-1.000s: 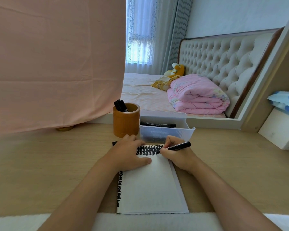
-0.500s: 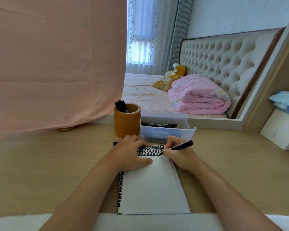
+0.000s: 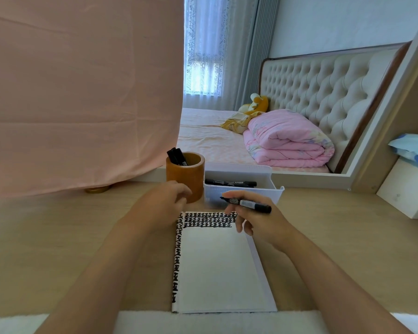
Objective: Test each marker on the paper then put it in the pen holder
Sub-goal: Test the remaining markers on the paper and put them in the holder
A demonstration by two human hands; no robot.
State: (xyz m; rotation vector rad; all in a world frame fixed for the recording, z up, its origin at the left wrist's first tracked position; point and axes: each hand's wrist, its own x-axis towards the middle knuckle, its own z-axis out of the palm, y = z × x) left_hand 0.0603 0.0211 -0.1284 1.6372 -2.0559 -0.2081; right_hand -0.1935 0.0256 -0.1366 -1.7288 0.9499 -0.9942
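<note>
Nearby, a brown wooden pen holder (image 3: 191,180) stands behind white paper (image 3: 220,268); right hand (image 3: 261,220) pinches black marker (image 3: 248,203), left hand (image 3: 159,203) slack.

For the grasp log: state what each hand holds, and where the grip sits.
Right hand grips the black marker near its nib end; the rear sticks out. Left hand: blurred, cannot tell.

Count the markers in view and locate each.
4. Two markers stand in the pen holder, a third marker lies in the white tray, the right hand holds the fourth marker. More may be hidden in the tray.
</note>
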